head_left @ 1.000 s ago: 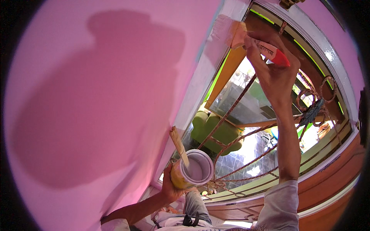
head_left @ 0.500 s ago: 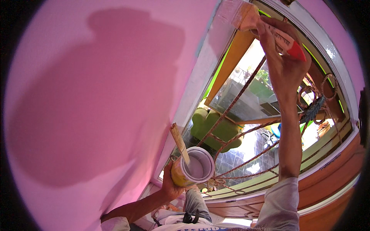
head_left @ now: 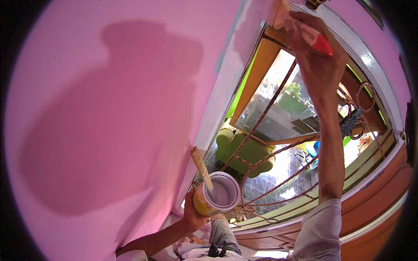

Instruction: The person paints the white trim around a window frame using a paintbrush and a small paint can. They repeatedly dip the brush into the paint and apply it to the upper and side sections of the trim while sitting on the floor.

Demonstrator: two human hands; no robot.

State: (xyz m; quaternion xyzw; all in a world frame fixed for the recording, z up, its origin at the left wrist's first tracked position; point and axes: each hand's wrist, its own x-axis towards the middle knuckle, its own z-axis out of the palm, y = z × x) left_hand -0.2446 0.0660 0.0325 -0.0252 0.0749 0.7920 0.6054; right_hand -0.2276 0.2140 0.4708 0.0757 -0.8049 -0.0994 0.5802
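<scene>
Head view, looking up along a pink painted wall (head_left: 109, 130). The right hand (head_left: 320, 61) is raised overhead, fingers closed around the red-handled paintbrush (head_left: 311, 37); the brush's pale bristles (head_left: 281, 15) press against the top edge of the window opening, where the pink wall meets the white window frame (head_left: 365, 61). The left hand (head_left: 191, 215) is held low, gripping from beneath a small round yellow paint can (head_left: 213, 198) whose open mouth shows pale lilac paint. A flat wooden stirring stick (head_left: 201, 163) stands tilted in the can, leaning toward the wall. Behind both arms runs a curved brown metal window grille (head_left: 270, 161); through it a green sofa (head_left: 244, 150) is visible below. The wall carries a broad shadow (head_left: 109, 126) of the person.
</scene>
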